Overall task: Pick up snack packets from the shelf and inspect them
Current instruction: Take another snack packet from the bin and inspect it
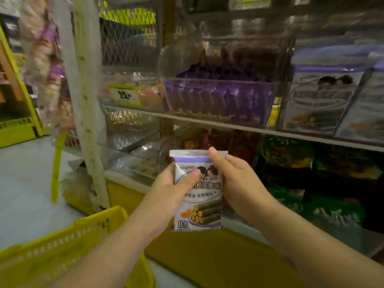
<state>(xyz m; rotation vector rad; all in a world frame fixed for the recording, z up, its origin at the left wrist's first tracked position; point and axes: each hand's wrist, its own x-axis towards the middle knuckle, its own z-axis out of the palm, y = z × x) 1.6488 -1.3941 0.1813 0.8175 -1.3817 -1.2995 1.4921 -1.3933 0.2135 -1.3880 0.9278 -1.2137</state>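
I hold one white and purple snack packet (pixel 202 200) upright in front of the shelf, its printed face with rolled snacks toward me. My left hand (pixel 174 188) grips its left edge, thumb across the front. My right hand (pixel 230 173) pinches the top right corner and right edge. More packets of the same purple kind (pixel 220 96) stand in a clear bin on the shelf above, and larger ones (pixel 324 96) lean at the right.
A yellow plastic basket (pixel 68 246) hangs low at the left by my left forearm. A white shelf post (pixel 87 113) stands left of the bins. Green packets (pixel 311 183) fill the lower shelf at right. A yellow price tag (pixel 124 94) marks a bin of pink sweets.
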